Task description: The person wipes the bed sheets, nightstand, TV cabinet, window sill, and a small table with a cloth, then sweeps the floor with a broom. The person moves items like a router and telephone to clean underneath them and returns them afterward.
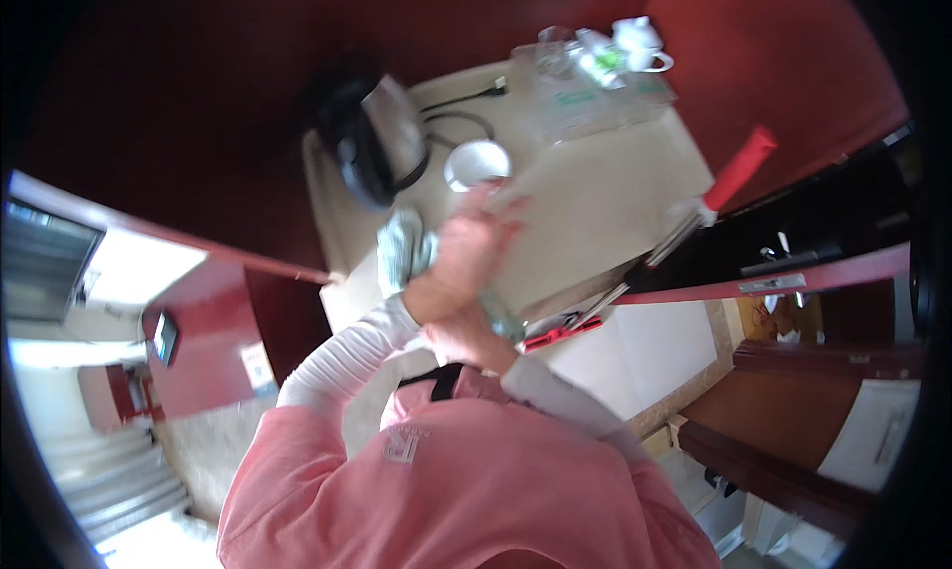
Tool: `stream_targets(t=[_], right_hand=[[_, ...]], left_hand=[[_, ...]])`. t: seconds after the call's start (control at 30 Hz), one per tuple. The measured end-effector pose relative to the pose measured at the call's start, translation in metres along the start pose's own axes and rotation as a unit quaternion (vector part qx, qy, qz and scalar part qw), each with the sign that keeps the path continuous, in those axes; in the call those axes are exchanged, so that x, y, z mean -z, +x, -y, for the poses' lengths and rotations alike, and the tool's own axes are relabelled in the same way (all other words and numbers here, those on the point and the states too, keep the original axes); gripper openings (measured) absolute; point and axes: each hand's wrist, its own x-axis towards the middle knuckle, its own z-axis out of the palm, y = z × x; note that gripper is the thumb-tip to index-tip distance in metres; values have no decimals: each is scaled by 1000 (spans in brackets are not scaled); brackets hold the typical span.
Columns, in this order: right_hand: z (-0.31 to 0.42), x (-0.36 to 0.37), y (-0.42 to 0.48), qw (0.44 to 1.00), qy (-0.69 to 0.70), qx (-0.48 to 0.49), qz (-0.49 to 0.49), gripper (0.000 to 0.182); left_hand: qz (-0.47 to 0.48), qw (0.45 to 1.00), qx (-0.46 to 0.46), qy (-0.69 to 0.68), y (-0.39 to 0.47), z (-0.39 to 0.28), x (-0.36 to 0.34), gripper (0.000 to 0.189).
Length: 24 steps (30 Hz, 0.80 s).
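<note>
My left hand (472, 245) is blurred by motion, its fingers apart over the near rim of a white cup (478, 165); whether they touch it I cannot tell. My right hand (468, 337) lies beneath my left wrist, partly hidden by it. A pale green cloth (401, 249) sits left of my left hand, and a greenish item (502, 318) shows beside my right hand. Both are over a beige tray (587, 197). An electric kettle (379, 138) in black and silver stands at the tray's left, its black cord (465, 115) behind the cup.
At the tray's back right is a clear plastic holder (565, 108) with packets (601, 60) and a white teapot (638, 42). A red-handled tool (740, 169) crosses the tray's right edge. A dark red desk (201, 331) stands left, a brown-seated chair (773, 413) right.
</note>
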Motion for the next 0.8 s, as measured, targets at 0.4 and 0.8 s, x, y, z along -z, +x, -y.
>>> stream_targets(t=[0.4, 0.8], right_hand=[[22, -25, 76, 936, -198, 37, 288, 36], [-69, 223, -48, 883, -353, -269, -154, 29]], left_hand=[[4, 968, -15, -249, -65, -79, 37, 18], [-80, 986, 8, -148, 45, -28, -7, 7]])
